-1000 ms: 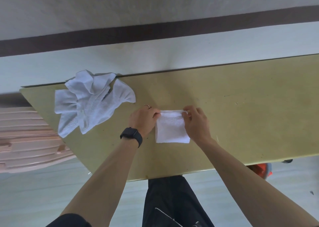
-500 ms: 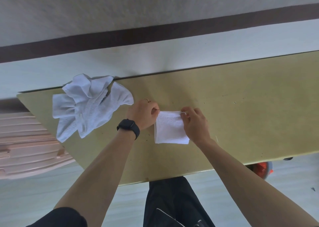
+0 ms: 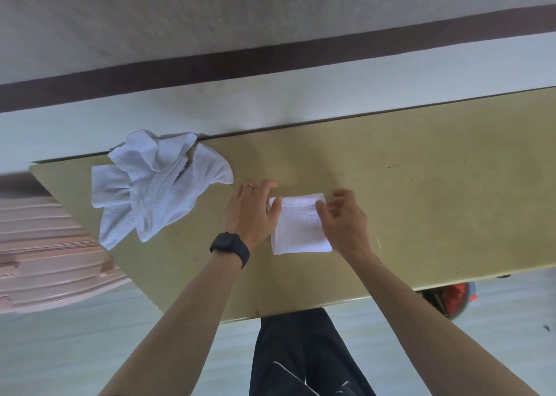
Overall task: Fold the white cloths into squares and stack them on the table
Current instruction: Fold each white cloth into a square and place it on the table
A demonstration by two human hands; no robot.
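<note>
On the table: one folded white cloth flat between two hands; left hand slack, thumb touching its edge; right hand slack, thumb resting atop; one crumpled cloth heap far left.

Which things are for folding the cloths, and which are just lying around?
For the job:
folded cloth
cloth pile, still crumpled
table
left hand and right hand, either side of the folded cloth

Just there:
pink thing beside the table
red thing below the table's near edge
watch on the left wrist
</note>
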